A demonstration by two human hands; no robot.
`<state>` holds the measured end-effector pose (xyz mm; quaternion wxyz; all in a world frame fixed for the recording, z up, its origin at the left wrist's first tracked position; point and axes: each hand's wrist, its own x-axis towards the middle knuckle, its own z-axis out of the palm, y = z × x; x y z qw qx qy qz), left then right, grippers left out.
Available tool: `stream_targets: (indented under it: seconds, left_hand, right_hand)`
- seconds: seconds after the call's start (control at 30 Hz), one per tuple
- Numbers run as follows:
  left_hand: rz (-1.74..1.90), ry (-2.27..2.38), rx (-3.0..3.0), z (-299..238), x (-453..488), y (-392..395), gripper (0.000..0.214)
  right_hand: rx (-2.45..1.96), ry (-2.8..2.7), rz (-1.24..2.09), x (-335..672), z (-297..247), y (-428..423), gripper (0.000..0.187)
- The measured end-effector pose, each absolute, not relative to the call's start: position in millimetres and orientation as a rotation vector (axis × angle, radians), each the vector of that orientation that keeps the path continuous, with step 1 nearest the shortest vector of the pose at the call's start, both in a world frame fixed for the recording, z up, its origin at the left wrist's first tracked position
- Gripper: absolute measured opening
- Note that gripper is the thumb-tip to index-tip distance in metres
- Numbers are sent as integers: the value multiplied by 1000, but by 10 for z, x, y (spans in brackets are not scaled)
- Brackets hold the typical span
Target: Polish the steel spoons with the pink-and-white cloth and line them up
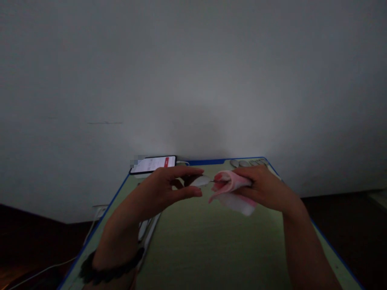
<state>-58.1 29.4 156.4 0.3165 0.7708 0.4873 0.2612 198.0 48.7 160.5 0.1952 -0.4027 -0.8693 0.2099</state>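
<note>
A metal spoon (200,181) is held level above the table, its pale, shiny bowl toward the left. My left hand (169,186) has its thumb and fingers closed around the edges of that bowl. From the right, my right hand (264,187) grips a pink and white cloth (231,183), which is folded over the spoon's handle. Most of the handle is hidden inside the cloth, and a loose corner hangs below.
The pale green table (217,249) has a blue edge and stands against a grey wall (193,80). A lit phone (154,163) with a white cable lies at the back left. Several spoons (244,163) rest at the back right. More cutlery (144,229) lies partly under my left forearm.
</note>
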Motion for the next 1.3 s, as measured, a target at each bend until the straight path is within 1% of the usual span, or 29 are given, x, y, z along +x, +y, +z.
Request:
stream_targets:
  seconds: [0.1, 0.2, 0.33, 0.43, 0.53, 0.7, 0.8, 0.87, 1.0, 1.1, 1.3]
  left_hand:
    - [659, 1273, 2056, 1568, -571, 278, 43]
    - [636, 1254, 2096, 1566, -572, 267, 40]
    - [663, 1272, 2154, 1572, -569, 265, 37]
    - [740, 1323, 2162, 1577, -562, 270, 36]
    - [841, 1317, 2130, 1574, -556, 274, 36]
    - [941, 1338, 2099, 1563, -533, 302, 39]
    - [844, 1373, 2110, 1539, -481, 351, 37]
    - [710, 1389, 2149, 1489, -422, 388, 34]
    - [371, 1349, 2323, 1275, -288, 463, 44]
    - [215, 1333, 2376, 1068, -233, 552, 47]
    - [65, 1372, 2397, 778, -265, 710, 36]
  right_hand:
    - [-1136, -2469, 631, 1969, 1601, 489, 22]
    - [-1121, -2473, 663, 1978, 1577, 496, 26]
    - [-1095, -2365, 780, 2008, 1539, 503, 39]
    - [-1069, -2286, 909, 2042, 1526, 510, 45]
    - [-980, -2307, 967, 2084, 1541, 520, 41]
    - [-914, -2409, 918, 2113, 1575, 526, 35]
    - [-991, -2503, 871, 2055, 1533, 534, 31]
    - [-1071, -2563, 829, 1980, 1464, 555, 31]
    - [-1149, -2678, 691, 1806, 1248, 641, 33]
    - [-1156, -2753, 679, 1713, 1070, 720, 36]
    - [-1267, -2833, 645, 1583, 793, 804, 36]
